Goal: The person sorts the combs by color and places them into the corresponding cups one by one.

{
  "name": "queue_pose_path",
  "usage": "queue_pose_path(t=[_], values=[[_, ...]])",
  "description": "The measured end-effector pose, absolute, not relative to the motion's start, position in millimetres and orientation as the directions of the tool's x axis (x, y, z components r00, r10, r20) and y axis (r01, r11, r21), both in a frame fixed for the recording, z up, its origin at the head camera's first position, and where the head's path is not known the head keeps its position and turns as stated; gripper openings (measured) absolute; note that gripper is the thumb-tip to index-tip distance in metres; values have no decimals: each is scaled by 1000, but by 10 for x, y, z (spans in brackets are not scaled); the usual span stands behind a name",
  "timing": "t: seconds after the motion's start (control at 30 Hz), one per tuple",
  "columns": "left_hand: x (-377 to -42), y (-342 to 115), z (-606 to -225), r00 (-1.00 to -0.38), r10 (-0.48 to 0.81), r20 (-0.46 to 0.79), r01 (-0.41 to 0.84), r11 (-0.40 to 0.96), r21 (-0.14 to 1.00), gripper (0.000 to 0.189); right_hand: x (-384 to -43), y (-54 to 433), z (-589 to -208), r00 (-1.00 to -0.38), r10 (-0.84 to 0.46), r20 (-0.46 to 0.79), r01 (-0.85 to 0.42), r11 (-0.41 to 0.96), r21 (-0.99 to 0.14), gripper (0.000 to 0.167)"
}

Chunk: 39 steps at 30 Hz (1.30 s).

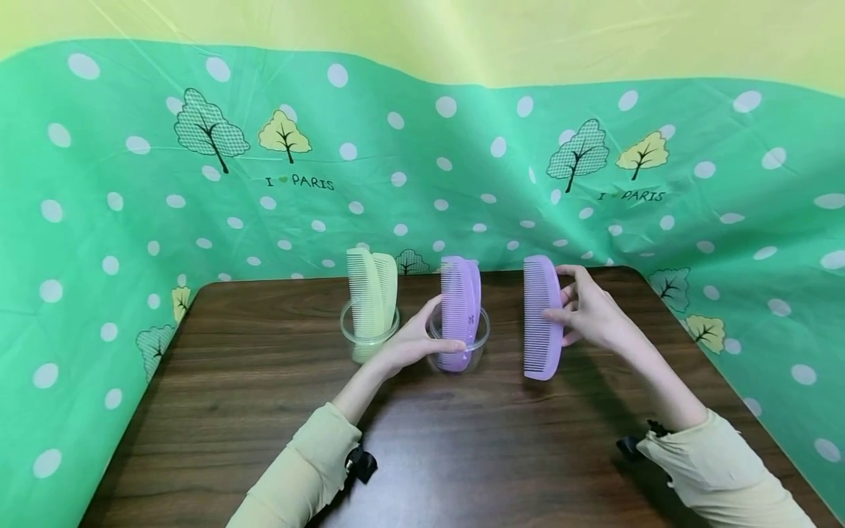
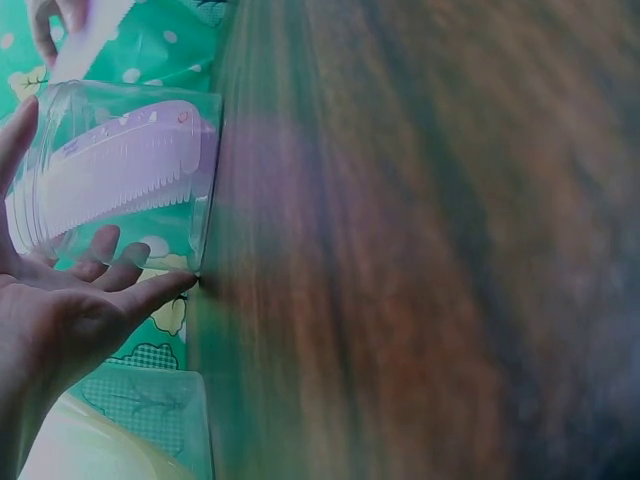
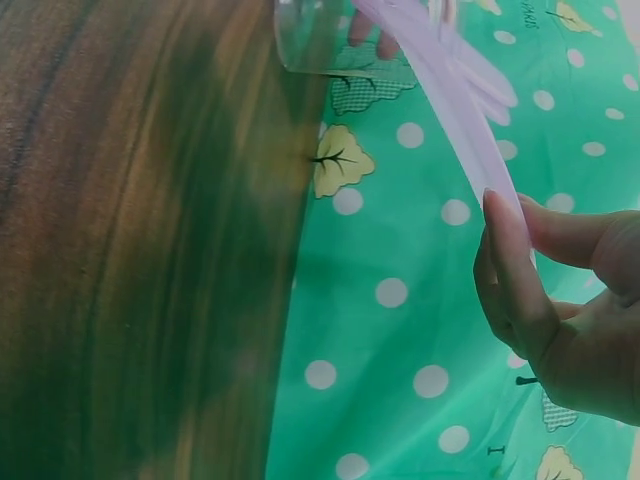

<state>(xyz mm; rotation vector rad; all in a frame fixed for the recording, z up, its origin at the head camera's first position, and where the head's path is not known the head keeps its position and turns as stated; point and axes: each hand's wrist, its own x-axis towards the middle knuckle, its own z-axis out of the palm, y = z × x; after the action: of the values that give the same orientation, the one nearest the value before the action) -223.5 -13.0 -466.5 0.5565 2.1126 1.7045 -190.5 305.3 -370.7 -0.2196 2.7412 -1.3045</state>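
Note:
Between its thumb and fingers, my right hand (image 1: 590, 312) pinches a purple comb (image 1: 543, 323) by its spine. The comb stands upright over the right half of the table, teeth facing left. My left hand (image 1: 414, 342) holds a clear plastic jar (image 1: 485, 336) from its left side, thumb across the front near the rim. Purple combs (image 1: 457, 312) stand in that jar, teeth to the left. In the left wrist view, the thumb lies at the mouth of the jar (image 2: 212, 150) and the other fingers spread along its side.
Left of the left hand stands another clear jar (image 1: 345, 326) with light green combs (image 1: 371, 293) in it, its front partly behind that hand. Both jars stand near the back of the dark wooden table (image 1: 264, 425). A green polka-dot cloth (image 1: 396, 147) hangs behind.

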Motion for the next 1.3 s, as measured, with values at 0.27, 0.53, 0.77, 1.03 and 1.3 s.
queue_pose_path(t=[0.27,0.53,0.77,1.03,1.3], values=[[-2212,-194,-4688,-861,507,-36,61,175,983,100,-1921,2941,-3580,-980,-191,64,-165,578,-799,80],[-2195,-212,-4698,-859,512,-26,74,175,982,100,-1917,2811,-3453,-972,-167,162,-229,563,-794,77],[-2180,-186,-4655,-861,507,-38,71,194,978,101,-1902,2731,-3384,-960,-170,221,-279,559,-781,75],[-2202,-149,-4649,-851,524,-34,82,197,977,100,-1899,2656,-3343,-947,-146,287,-320,542,-777,73],[-2207,-147,-4637,-852,522,-29,102,221,970,102,-1956,2475,-3359,-921,-148,360,-381,536,-753,72]])
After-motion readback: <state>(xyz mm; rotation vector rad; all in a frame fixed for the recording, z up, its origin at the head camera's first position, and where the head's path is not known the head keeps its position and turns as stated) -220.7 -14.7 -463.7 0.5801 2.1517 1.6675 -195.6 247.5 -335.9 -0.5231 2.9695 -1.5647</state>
